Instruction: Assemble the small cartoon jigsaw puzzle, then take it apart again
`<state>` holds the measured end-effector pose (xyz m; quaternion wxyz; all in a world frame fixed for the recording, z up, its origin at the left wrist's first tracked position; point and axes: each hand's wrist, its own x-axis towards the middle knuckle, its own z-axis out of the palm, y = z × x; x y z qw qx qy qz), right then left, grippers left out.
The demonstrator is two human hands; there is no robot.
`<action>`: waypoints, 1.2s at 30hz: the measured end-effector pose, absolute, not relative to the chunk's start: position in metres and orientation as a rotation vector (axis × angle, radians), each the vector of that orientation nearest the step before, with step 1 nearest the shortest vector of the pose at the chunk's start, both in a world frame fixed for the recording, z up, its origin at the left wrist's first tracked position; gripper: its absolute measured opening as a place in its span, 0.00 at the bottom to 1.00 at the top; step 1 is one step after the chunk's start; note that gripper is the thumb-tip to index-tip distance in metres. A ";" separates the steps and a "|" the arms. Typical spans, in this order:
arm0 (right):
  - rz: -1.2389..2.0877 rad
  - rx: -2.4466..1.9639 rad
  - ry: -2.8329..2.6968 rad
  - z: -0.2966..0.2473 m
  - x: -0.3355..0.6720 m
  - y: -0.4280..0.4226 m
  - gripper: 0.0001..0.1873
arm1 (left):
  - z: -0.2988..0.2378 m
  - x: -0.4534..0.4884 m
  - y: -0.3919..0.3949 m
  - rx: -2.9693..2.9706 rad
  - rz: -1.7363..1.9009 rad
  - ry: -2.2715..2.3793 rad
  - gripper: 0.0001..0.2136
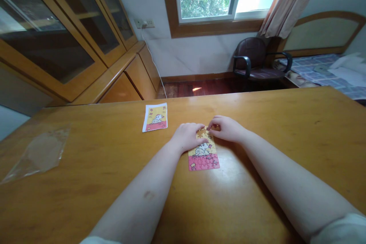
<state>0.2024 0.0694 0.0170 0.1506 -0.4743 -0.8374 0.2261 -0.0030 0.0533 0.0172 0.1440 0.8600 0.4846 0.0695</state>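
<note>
A small jigsaw puzzle (203, 156), yellow above and pink below with a white cartoon animal, lies on the wooden table (257, 122). My left hand (187, 136) rests on the puzzle's upper left part with its fingers curled down onto it. My right hand (225, 127) sits at the puzzle's top right corner, fingertips pinched together on a puzzle piece at the edge. A reference picture card (155, 117) with the same image lies flat to the left, beyond my left hand.
A crumpled clear plastic bag (40, 152) lies at the table's left side. Behind the table stand a dark office chair (254, 63), wooden glass-door cabinets (71, 34) on the left and a bed (328, 68) on the right.
</note>
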 end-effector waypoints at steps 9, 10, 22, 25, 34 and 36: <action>0.656 -1.394 -2.451 0.016 0.199 0.069 0.08 | 0.014 -0.005 0.054 2.506 0.246 1.365 0.25; 0.644 -1.400 -2.447 0.015 0.199 0.069 0.08 | 0.014 -0.005 0.054 2.504 0.248 1.363 0.25; 0.675 -1.173 -2.536 0.015 0.197 0.065 0.10 | 0.016 -0.003 0.052 2.503 0.279 1.433 0.11; 0.631 -1.231 -2.511 0.011 0.195 0.066 0.09 | 0.016 -0.002 0.052 2.497 0.270 1.450 0.11; 0.532 -1.463 -2.362 0.004 0.186 0.065 0.09 | 0.013 -0.003 0.052 2.515 0.290 1.448 0.11; 0.528 -1.451 -2.360 0.006 0.187 0.065 0.08 | 0.013 -0.004 0.052 2.517 0.294 1.447 0.11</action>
